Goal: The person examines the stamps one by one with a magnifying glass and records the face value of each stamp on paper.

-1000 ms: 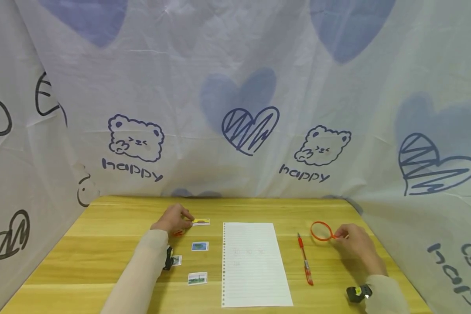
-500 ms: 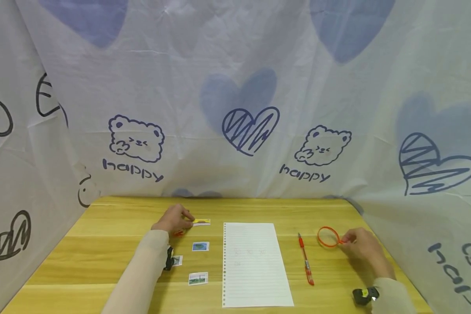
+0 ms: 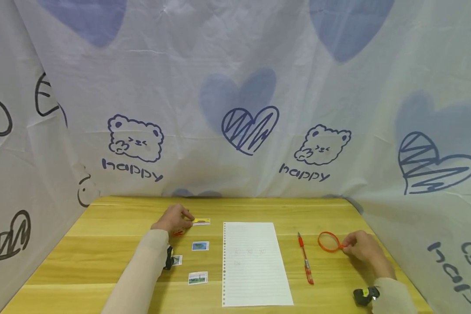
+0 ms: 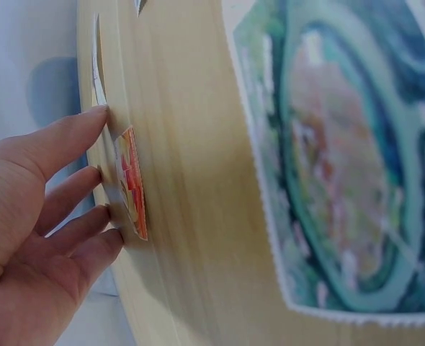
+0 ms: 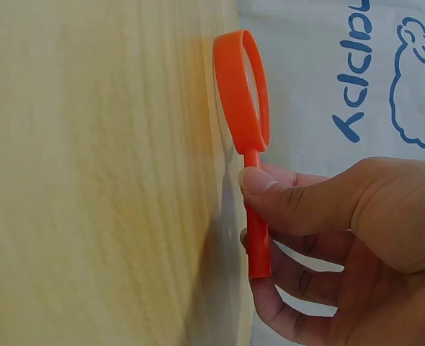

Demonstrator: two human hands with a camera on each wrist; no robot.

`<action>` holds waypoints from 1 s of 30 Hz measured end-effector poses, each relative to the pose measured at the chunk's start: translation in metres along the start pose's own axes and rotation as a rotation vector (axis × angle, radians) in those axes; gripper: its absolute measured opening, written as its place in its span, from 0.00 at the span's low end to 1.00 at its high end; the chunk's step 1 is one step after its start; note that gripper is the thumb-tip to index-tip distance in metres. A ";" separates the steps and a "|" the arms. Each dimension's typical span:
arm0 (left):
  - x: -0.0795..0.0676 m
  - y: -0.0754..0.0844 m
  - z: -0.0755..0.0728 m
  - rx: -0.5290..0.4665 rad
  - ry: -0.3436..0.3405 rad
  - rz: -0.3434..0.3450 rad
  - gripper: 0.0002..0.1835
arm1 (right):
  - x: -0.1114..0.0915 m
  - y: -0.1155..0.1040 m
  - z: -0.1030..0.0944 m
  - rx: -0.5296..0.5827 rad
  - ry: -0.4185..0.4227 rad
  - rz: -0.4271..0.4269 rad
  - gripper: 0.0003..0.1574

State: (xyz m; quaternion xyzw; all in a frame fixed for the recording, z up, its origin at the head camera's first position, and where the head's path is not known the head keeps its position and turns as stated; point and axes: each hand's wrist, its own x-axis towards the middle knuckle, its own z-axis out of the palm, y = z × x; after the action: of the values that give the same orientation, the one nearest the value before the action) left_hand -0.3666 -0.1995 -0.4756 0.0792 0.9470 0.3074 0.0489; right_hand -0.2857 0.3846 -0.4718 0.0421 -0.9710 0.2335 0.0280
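In the head view my left hand (image 3: pixel 175 219) rests at the far left, its fingertips at the left end of a yellow stamp (image 3: pixel 202 221). The left wrist view shows the thumb touching that stamp's edge (image 4: pixel 97 61), the fingers spread apart. Partly under this hand lies a red-orange stamp (image 4: pixel 132 184). My right hand (image 3: pixel 365 250) holds a red-orange magnifying glass (image 3: pixel 329 250) by its handle, thumb against fingers, as the right wrist view shows the handle (image 5: pixel 258 245). The lens ring (image 5: pixel 230 90) is close to the table; whether it touches, I cannot tell.
A blue stamp (image 3: pixel 200 246), a green landscape stamp (image 3: pixel 198 278) and a stamp half hidden by the left wrist (image 3: pixel 177 260) lie left of a lined sheet (image 3: pixel 255 283) with faint writing. A red pen (image 3: pixel 305 259) lies right of the sheet. Printed cloth (image 3: pixel 220 187) borders the table.
My right hand has drawn the magnifying glass a little to the right and toward me, its ring now seen more flattened. My left hand and the stamps stay where they were.
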 end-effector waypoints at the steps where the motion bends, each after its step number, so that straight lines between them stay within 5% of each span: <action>1: 0.000 0.000 0.000 -0.001 -0.001 0.000 0.08 | 0.000 0.000 0.000 0.000 -0.003 -0.002 0.04; 30: -0.001 0.005 -0.001 -0.012 0.014 -0.022 0.09 | -0.001 0.008 -0.004 0.067 -0.054 0.009 0.06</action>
State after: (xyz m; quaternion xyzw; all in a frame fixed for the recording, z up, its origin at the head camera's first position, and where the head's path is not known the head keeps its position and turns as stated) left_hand -0.3651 -0.1965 -0.4721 0.0661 0.9462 0.3133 0.0461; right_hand -0.2856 0.3934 -0.4718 0.0450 -0.9632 0.2649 -0.0005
